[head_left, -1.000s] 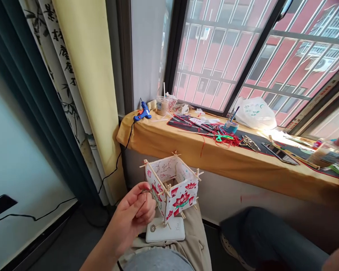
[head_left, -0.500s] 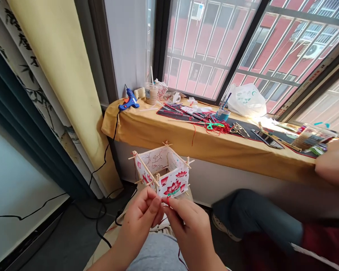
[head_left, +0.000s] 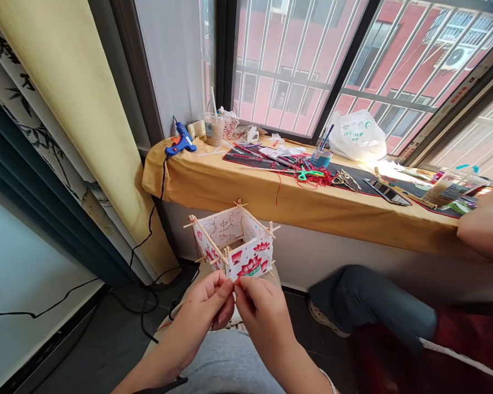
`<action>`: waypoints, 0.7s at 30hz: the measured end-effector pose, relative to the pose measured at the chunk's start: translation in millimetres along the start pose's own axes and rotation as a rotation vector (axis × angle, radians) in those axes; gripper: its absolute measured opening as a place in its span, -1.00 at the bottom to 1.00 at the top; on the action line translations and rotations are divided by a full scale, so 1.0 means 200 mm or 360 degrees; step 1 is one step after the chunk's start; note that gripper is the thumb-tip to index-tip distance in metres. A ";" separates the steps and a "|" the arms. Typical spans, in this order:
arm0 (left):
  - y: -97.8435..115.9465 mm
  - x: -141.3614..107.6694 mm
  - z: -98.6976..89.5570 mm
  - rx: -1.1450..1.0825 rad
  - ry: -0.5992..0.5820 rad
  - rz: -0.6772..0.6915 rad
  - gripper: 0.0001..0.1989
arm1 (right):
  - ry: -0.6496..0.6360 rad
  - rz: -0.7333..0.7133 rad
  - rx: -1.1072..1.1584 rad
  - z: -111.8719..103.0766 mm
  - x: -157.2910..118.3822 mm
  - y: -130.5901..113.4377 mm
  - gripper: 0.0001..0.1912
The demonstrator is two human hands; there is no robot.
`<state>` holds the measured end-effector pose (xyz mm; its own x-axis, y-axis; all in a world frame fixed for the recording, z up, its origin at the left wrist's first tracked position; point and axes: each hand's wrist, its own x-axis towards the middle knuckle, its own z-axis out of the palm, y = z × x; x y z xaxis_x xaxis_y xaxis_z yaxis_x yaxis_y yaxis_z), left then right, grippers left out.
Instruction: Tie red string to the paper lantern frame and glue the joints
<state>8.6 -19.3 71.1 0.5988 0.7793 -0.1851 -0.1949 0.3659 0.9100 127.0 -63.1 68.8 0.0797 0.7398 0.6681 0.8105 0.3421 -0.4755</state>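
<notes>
My left hand (head_left: 211, 298) and my right hand (head_left: 265, 306) meet fingertip to fingertip, low in the middle of the view. Both are closed in a pinch on a thin red cord (head_left: 237, 280), of which only a small bit shows between the fingers. Just beyond them stands a square lantern frame (head_left: 252, 260) of wooden sticks, its white panels painted with red lotus flowers. The frame is open at the top, with writing on an inner face. My fingertips overlap its lower front edge in view; whether they touch it I cannot tell.
On the cloth-covered sill (head_left: 213, 186) lie a blue glue gun (head_left: 181, 141), green scissors (head_left: 310, 174), tangled red cord (head_left: 322, 178), a phone (head_left: 386, 191) and drink cups. Another person's leg (head_left: 378, 301) and arm (head_left: 485, 224) are at the right. Black cables (head_left: 143, 306) trail at the left.
My hands have drawn closer together, and less of the red cord shows between them. The right hand has shifted slightly left. The whole view has tilted a little.
</notes>
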 end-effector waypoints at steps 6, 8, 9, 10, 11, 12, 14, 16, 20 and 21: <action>0.02 -0.02 -0.02 -0.0070 0.0021 -0.0052 -0.64 | -0.0177 0.0269 0.0285 0.00 0.02 0.00 -0.72; 0.02 -0.03 -0.03 0.0002 0.0080 -0.0018 -0.63 | -0.0134 0.0161 0.0172 0.02 0.02 0.00 -0.70; 0.01 -0.03 -0.03 0.0034 0.0105 -0.0009 -0.63 | -0.0107 0.0078 0.0069 0.03 0.02 0.00 -0.68; 0.00 -0.03 -0.04 0.0059 0.0135 -0.0004 -0.63 | -0.0093 -0.0002 -0.0040 0.05 0.01 0.00 -0.66; 0.00 -0.02 -0.04 0.0078 0.0168 0.0000 -0.63 | -0.0099 -0.0065 -0.0130 0.06 0.00 0.00 -0.64; -0.01 -0.02 -0.05 0.0095 0.0206 0.0006 -0.62 | -0.0107 -0.0108 -0.0191 0.08 -0.01 0.00 -0.62; -0.02 -0.01 -0.07 0.0150 0.0268 0.0019 -0.60 | -0.0112 -0.0147 -0.0227 0.10 -0.02 -0.01 -0.59; -0.03 -0.01 -0.08 0.0221 0.0283 0.0027 -0.57 | -0.0097 -0.0175 -0.0218 0.13 -0.03 -0.02 -0.58; -0.05 -0.03 -0.10 0.0223 0.0290 -0.0003 -0.56 | -0.0093 -0.0195 -0.0198 0.16 -0.05 -0.01 -0.58; -0.05 -0.03 -0.11 0.0211 0.0298 -0.0007 -0.56 | -0.0093 -0.0171 -0.0163 0.16 -0.06 -0.01 -0.58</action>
<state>-9.3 -16.4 54.9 0.4423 0.8632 -0.2435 -0.0816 0.3091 0.9475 105.9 -53.0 42.8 -0.0423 0.7356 0.6760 0.8677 0.3625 -0.3402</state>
